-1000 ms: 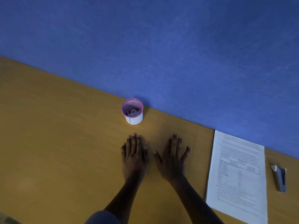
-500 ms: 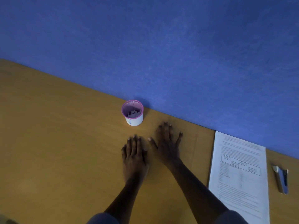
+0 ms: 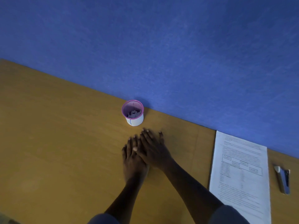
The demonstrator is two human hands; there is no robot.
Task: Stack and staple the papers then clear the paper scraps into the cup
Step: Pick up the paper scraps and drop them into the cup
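Overlapping near the middle of the worktop (image 3: 64, 143), the right hand (image 3: 153, 151) lies across the inner edge of the left hand (image 3: 133, 162) and hides part of it. Both are blurred, with fingers straight and flat, gripping nothing. The scraps (image 3: 133, 114) show only as a dim grey heap inside the pink-rimmed cup (image 3: 135, 121), just beyond the hands. The papers (image 3: 241, 175) lie well to the right, their lower edge cut off and their print unreadable. A stapler (image 3: 283, 180) rests beside them. The worktop is orange-brown wood, backed by a blue wall (image 3: 161, 46).
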